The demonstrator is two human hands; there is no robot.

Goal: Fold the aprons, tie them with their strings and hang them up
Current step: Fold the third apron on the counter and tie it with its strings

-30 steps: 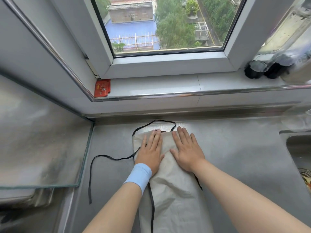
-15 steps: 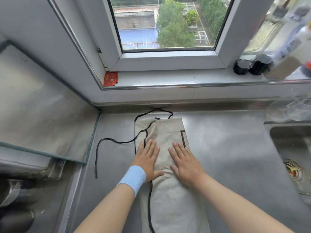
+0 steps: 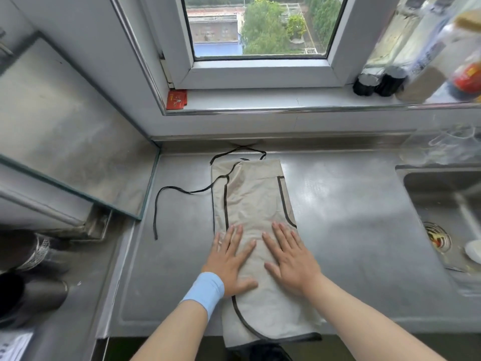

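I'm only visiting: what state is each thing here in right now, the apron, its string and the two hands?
apron, folded into a long narrow strip, lying flat on the counter, near end hanging over the front edge.
string, untied, trailing loose on the counter left of the apron.
left hand, open, fingers straight, pressing flat on the apron.
right hand, open, fingers straight, pressing flat beside it.

Beige apron (image 3: 253, 204) with black trim lies folded lengthwise on the counter; black string (image 3: 182, 190) trails left.
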